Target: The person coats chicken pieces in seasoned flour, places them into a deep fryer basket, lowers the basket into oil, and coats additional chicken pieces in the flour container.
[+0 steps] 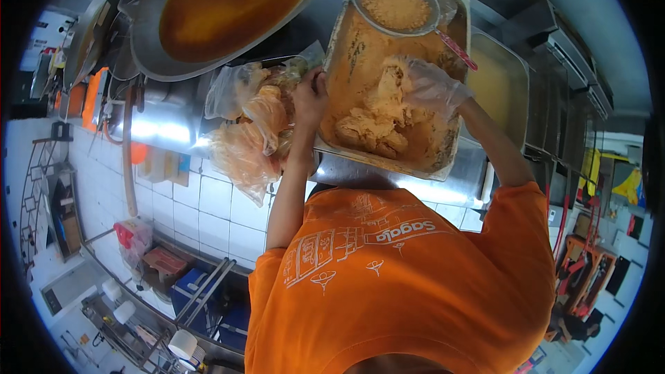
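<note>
A deep metal tray (387,166) with flour-like powder stands in front of me. My right hand (434,88), in a clear plastic glove, holds a floured piece of food (390,85) above the powder. More coated pieces (371,132) lie in a heap at the tray's near end. My bare left hand (311,94) is at the tray's left rim, its fingers curled; whether it grips the rim I cannot tell. Beside it sit clear plastic bags (247,150) with pale contents. A round mesh strainer (397,2) with a red handle, full of crumbs, rests across the tray's far end.
A large wok (140,57) of brown oil stands at the upper left. Right of the powder tray is another metal tray (522,109) with pale yellowish contents. A long wooden handle (129,166) hangs at the left. Far off at the lower right is a person (574,328).
</note>
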The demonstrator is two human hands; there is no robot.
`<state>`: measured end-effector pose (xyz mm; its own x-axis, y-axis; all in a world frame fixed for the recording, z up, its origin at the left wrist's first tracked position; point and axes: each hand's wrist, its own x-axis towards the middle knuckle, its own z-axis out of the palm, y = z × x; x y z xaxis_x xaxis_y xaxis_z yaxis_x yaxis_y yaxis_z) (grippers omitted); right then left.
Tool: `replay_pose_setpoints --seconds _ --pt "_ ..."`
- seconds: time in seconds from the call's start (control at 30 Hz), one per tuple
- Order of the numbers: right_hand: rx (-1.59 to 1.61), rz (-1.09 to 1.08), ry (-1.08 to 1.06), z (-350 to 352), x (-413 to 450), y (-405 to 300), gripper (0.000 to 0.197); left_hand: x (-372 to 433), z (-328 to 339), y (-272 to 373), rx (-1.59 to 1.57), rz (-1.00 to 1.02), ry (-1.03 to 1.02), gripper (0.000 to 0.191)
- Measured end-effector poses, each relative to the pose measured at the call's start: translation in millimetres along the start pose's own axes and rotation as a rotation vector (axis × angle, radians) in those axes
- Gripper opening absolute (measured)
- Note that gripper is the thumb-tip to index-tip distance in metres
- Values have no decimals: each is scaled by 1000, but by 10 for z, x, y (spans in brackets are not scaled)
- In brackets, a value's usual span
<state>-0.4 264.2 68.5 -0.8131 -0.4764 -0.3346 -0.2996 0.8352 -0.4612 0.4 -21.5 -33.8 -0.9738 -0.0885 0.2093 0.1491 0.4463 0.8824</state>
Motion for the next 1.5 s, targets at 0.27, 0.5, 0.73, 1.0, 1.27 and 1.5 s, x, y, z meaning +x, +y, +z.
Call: replay_pose_setpoints --seconds 0.27,0.5,0.73,1.0,1.27,1.5 --pt "-66 149 33 513 -72 777 33 0 40 51 -63 -80 -43 24" --pt "-127 257 -5 498 219 -221 43 -7 32 23 -37 -97 12 24" --pt "228 271 539 723 546 217 44 21 -13 42 56 -135 -81 25" --pt "-67 466 162 1166 -129 803 59 -63 -6 103 -55 -75 43 21" --pt "-171 376 311 1323 -128 784 56 -120 -24 211 -22 -23 73 20" --pt "-221 323 308 1258 -103 874 53 -153 -45 208 16 22 117 21"
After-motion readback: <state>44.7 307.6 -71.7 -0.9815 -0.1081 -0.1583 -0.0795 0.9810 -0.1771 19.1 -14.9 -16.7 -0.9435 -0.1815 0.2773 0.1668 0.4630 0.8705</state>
